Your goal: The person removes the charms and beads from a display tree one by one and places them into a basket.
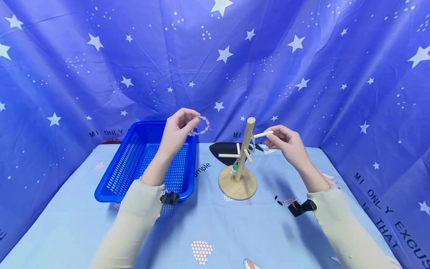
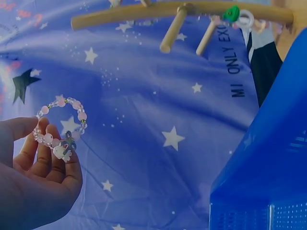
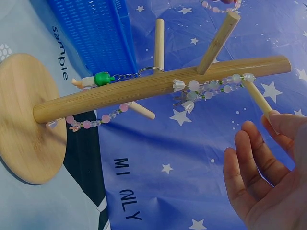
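Observation:
My left hand (image 1: 191, 117) is raised over the back of a blue basket (image 1: 115, 166) and pinches a pink and clear bead bracelet (image 1: 201, 126) between thumb and fingertips; the left wrist view shows that bracelet (image 2: 61, 125) with a small charm, held by the left hand (image 2: 48, 143). A wooden peg stand (image 1: 244, 147) rises from a round base (image 1: 237, 184). My right hand (image 1: 270, 137) pinches the tip of its upper right peg (image 1: 263, 134). In the right wrist view a beaded bracelet (image 3: 211, 87) hangs on that peg (image 3: 256, 98) near the pole, the right hand (image 3: 276, 120) at the peg's end.
A green keychain (image 3: 101, 78) and another pink bead strand (image 3: 91, 123) hang lower on the stand. The blue basket (image 2: 268, 158) sits left of the stand on a light blue tablecloth (image 1: 215, 224). A star-patterned blue curtain (image 1: 302, 74) encloses the back and sides.

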`<state>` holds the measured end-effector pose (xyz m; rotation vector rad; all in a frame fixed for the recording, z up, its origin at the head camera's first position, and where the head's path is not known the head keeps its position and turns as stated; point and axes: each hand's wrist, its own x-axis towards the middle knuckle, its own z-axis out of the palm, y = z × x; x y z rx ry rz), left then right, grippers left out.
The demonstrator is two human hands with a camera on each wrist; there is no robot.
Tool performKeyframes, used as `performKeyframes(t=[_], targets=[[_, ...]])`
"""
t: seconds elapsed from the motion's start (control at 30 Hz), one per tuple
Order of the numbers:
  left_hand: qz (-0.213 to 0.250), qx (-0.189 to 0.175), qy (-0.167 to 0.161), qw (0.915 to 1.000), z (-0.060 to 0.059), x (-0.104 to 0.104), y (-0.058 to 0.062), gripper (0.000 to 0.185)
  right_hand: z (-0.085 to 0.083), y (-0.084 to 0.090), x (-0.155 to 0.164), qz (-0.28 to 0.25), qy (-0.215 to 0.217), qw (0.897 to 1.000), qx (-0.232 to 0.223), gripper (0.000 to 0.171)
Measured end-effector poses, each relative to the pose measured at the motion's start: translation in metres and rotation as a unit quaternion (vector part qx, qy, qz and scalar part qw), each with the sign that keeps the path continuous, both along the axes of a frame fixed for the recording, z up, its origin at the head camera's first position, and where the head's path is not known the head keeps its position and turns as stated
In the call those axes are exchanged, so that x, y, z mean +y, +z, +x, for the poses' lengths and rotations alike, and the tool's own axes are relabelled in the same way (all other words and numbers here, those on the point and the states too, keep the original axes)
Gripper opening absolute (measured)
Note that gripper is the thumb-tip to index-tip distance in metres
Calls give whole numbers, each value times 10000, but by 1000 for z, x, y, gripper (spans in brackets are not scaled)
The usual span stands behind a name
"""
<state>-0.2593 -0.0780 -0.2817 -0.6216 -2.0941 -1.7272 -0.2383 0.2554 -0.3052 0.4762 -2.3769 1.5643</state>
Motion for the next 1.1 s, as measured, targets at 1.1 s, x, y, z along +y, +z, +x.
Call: performKeyframes(t=[1.1], targets=[[233,-1066,1187,9869,-85,-39,-67,19,-3,-5,1,-320,155,9993,129,16]])
